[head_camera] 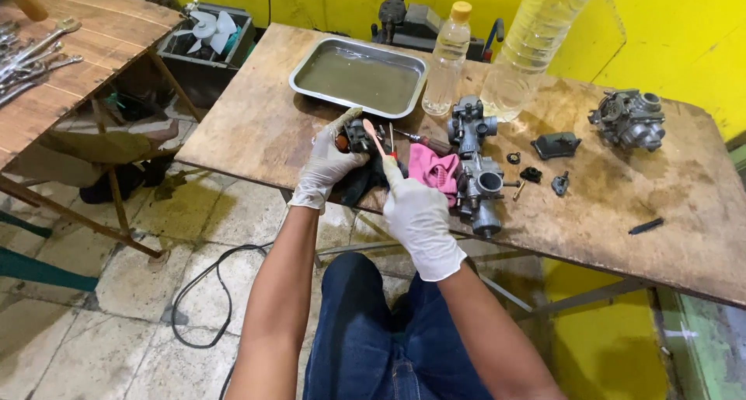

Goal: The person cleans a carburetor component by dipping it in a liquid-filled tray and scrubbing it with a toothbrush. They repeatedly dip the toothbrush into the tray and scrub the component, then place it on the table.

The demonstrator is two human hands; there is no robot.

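Beside the pink rag point(435, 169), the left hand point(330, 163) clamps a small dark carburetor part point(359, 136) while the right hand point(420, 217) pinches a pale-handled brush point(376, 141) against it. Short strokes with the part held firm above the bench point(256, 128) would suit. Beyond the rag stand two carburetor bodies point(475, 163); behind it, a metal tray point(311, 62) of liquid.

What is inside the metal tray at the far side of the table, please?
The metal tray holds a shallow layer of murky, greenish-grey liquid. Nothing shows above its surface; whether anything lies submerged cannot be seen through the cloudy liquid.
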